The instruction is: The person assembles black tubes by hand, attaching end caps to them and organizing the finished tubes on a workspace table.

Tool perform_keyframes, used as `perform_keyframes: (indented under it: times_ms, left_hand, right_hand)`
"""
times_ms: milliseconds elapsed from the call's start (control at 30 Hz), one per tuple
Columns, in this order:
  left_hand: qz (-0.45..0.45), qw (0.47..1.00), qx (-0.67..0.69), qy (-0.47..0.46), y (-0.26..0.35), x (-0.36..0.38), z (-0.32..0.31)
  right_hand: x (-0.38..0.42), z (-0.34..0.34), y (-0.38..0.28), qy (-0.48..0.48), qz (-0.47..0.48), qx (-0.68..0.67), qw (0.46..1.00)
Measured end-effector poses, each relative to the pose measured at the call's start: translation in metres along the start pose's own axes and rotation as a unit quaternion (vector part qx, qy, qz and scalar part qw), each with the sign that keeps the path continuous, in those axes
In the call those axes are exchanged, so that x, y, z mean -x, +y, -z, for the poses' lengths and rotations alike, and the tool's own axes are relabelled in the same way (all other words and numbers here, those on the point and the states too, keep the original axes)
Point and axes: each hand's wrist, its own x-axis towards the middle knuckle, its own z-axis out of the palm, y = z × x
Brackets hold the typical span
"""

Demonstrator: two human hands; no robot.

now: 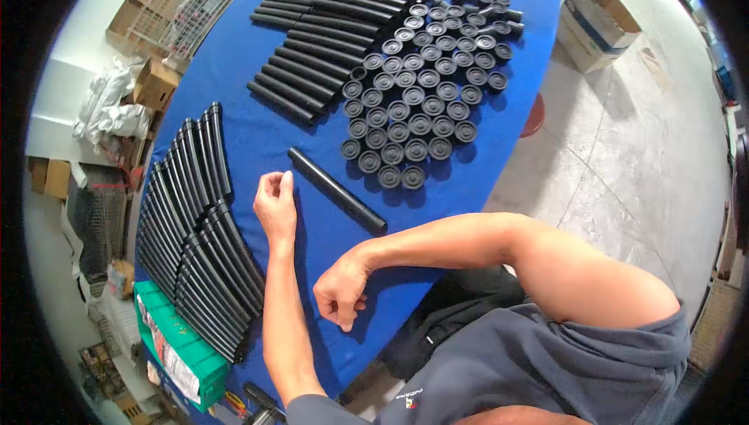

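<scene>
My left hand is over the blue cloth with its fingers curled in and the thumb against them. Whatever it may hold is hidden. Just to its right a single black tube lies slantwise on the cloth, apart from the hand. My right hand is nearer my body, closed with the knuckles up and the fingers bent downward; its palm is out of sight. Left of my left hand, black tubes with collared ends lie side by side in overlapping rows.
Many round black caps stand grouped at the upper right of the blue table. Plain black tubes lie in rows beyond. A green bin sits at the lower left, with tools near it. A cardboard box stands on the floor.
</scene>
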Motion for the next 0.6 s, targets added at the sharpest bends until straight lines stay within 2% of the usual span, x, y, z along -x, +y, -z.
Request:
perform_keyframes:
  times_ms: [33,100,300,433,467,500,533,567,600]
  left_hand:
    - [-0.072,0.996,-0.027,0.034,-0.003,0.005,-0.003]
    - [-0.061,0.996,-0.028,0.052,-0.005,0.008,-0.005]
    - [-0.048,0.995,-0.025,0.082,-0.007,0.010,-0.005]
    - [-0.053,0.994,-0.040,0.083,-0.008,0.009,-0.006]
    - [-0.057,0.994,-0.034,0.084,-0.009,0.009,-0.007]
    - [-0.078,0.993,-0.030,0.088,-0.012,0.008,-0.007]
    - [-0.072,0.993,-0.035,0.085,-0.011,0.008,-0.007]
    - [-0.066,0.994,-0.040,0.082,-0.009,0.008,-0.007]
    - [-0.069,0.994,-0.037,0.082,-0.008,0.008,-0.007]
  right_hand:
    - [0.000,0.000,0.001,-0.004,-0.001,0.003,1.000]
    - [-0.001,-0.002,0.002,-0.017,-0.002,0.009,1.000]
    - [0.004,-0.013,-0.006,0.024,0.002,0.087,0.996]
    - [0.081,-0.039,-0.063,0.200,0.098,0.180,0.958]
    - [0.112,-0.038,-0.070,0.296,0.089,0.188,0.932]
    - [0.146,-0.034,-0.076,0.407,0.053,0.233,0.882]
    - [0.179,-0.034,-0.090,0.550,-0.005,0.249,0.797]
    - [0.214,-0.024,-0.082,0.666,-0.016,0.249,0.703]
    - [0.253,-0.010,-0.071,0.755,-0.036,0.297,0.584]
